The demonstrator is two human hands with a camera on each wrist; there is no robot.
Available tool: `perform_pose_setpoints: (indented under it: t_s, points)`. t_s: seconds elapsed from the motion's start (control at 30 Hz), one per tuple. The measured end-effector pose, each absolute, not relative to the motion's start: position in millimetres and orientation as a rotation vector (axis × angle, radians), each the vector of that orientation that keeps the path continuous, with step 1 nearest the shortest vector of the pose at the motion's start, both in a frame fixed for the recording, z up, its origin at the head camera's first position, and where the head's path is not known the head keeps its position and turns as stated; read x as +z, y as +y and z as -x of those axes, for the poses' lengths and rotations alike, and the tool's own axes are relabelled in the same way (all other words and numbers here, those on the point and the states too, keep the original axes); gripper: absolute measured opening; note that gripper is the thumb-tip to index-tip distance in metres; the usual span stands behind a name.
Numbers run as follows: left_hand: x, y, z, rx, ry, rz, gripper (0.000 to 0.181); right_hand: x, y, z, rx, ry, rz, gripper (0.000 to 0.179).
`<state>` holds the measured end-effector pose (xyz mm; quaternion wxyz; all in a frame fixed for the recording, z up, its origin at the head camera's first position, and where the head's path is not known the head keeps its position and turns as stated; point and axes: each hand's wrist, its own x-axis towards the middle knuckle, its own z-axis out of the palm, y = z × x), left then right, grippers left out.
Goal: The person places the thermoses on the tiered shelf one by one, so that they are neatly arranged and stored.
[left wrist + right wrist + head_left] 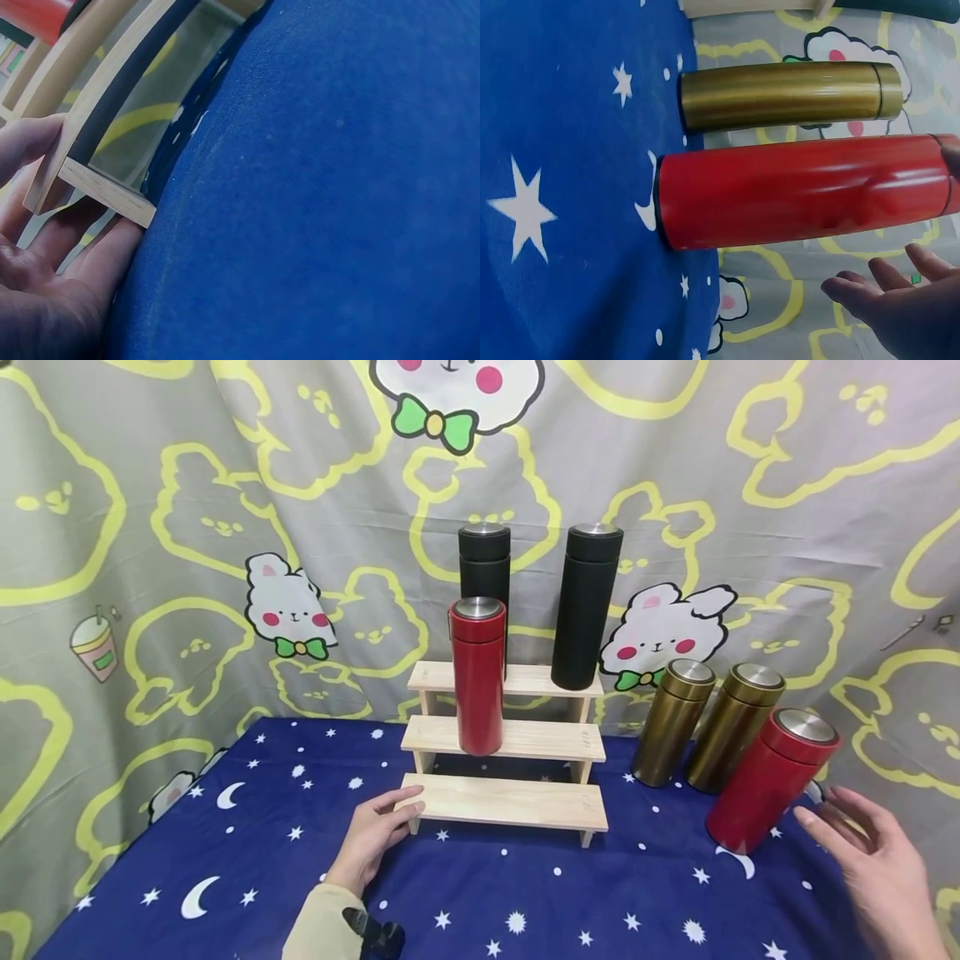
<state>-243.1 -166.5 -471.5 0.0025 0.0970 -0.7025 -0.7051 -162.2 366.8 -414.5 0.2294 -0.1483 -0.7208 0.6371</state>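
Note:
My left hand (375,835) grips the left end of the lowest board of a stepped wooden stand (502,800). In the left wrist view its thumb lies along the board's end, with fingers round the short leg (109,191). On the right, my right hand (873,852) is beside a red thermos flask (772,785), its fingers spread and relaxed. The flask stands upright on the cloth; in the right wrist view a fingertip overlaps it near the lid, while the other fingers (881,289) stay apart from its side. Nothing is held in that hand.
Another red flask (480,685) stands on the middle step. Two black flasks (587,610) are on the top step. Two bronze flasks (671,727) stand right of the stand, behind the near red one. Blue star-patterned cloth (285,893) covers the table; a printed curtain (360,510) hangs behind.

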Motion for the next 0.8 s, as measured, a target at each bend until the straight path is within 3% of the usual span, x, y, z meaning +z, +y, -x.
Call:
perform_pose_setpoints:
  t_s: [0.2,0.3,0.8]
  points:
    - [-470.4,-166.7,244.6,-2.197,-2.203,-0.31,0.039,-416.7,364.4,176.2,1.768,-2.126,0.287,0.09]
    - [-469.8,-166.7,245.1,-2.194,-2.204,-0.31,0.039,-417.3,364.3,183.4,1.766,-2.196,0.223,0.099]
    - [-475.1,-167.0,243.2,-2.193,-2.215,-0.313,0.039,-433.1,361.4,202.8,1.826,-2.095,-0.034,0.083]
